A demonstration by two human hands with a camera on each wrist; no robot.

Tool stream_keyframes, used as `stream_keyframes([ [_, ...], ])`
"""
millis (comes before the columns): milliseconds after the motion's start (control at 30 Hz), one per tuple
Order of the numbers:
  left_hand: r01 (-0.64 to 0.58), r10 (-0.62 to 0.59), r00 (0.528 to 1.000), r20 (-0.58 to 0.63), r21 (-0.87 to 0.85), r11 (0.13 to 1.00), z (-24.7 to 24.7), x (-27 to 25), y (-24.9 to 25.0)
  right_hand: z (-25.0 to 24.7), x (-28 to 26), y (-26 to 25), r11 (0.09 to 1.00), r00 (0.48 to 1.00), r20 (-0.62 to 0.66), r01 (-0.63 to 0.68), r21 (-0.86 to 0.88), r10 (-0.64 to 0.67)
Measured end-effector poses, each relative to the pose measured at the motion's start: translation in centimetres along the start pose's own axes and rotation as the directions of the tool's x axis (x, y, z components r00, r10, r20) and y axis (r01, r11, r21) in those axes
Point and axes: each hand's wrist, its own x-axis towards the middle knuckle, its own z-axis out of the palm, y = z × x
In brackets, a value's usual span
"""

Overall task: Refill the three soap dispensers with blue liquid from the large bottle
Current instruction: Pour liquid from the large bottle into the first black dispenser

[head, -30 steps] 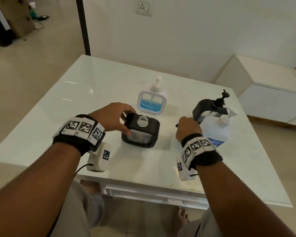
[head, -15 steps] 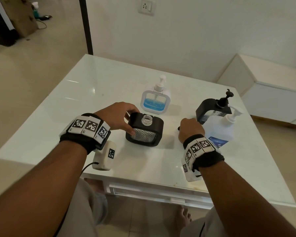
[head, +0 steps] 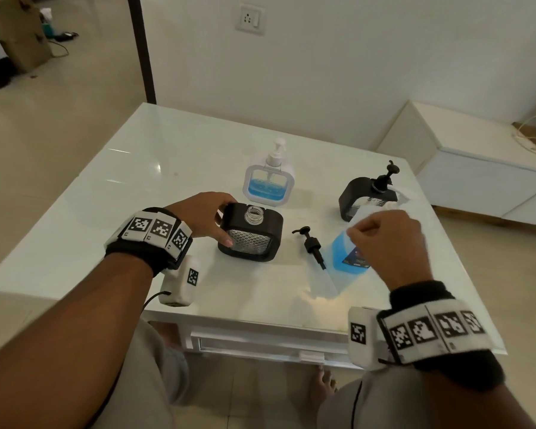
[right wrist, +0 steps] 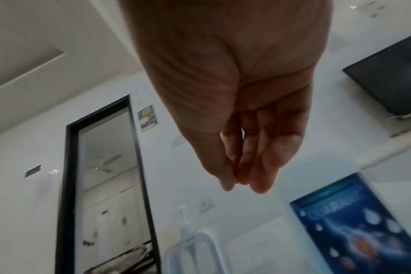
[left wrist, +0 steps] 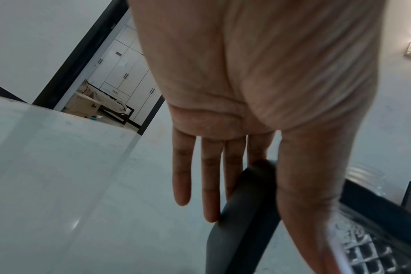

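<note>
steadying the open black dispenser [head: 250,233] with our left hand [head: 198,215], thumb on its near face and fingers [left wrist: 209,176] straight down its far side, we keep its bare threaded neck [head: 254,214] pointing up. half a second ago our right hand [head: 384,239] sat low on the counter [head: 106,218] over the spot where the black pump [head: 310,244] now lies on its side; that hand has since let the pump go and risen in front of the large bottle [head: 350,253]. the wrist view shows its fingers [right wrist: 258,166] loosely bunched with nothing in them, and the bottle's label [right wrist: 354,222] sits just beyond (the head view alone could pass for a grasp, so we call it empty). the bottle stands on the counter right of the pump, blue showing in its lower part. the white-framed dispenser [head: 268,185] behind holds some blue with its pump on, and the second black dispenser [head: 367,196] at the right rear wears its pump too. we judge the opening step done on this one: next is taking hold of the bottle and pouring, and that narrow neck invites a spill.
</note>
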Motion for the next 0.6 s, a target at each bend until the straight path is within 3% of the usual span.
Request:
stream_keyframes([
  [100, 0.001, -0.001, 1.000, -0.008, -0.004, 1.000, 0.1, 0.2, 0.1, -2.0, -0.6, 2.3, 0.985, 0.993, 0.008, -0.120, 0.125, 0.120],
  [267, 0.008, -0.008, 1.000, -0.019, 0.004, 1.000, 0.4, 0.3, 0.2, -1.9, 1.9, 6.7, 0.932, 0.950, 0.026, -0.311, 0.188, 0.311],
  [400, 0.017, -0.017, 0.999, -0.030, 0.008, 1.000, 0.3, 0.3, 0.3, -0.7, 3.4, 8.0, 0.900, 0.958, 0.135, -0.283, 0.332, 0.251],
  [600, 0.016, -0.016, 0.999, -0.032, 0.011, 1.000, 0.3, 0.2, 0.3, 0.0, 4.9, 8.7, 0.945, 0.977, 0.209, -0.102, 0.310, 0.037],
])
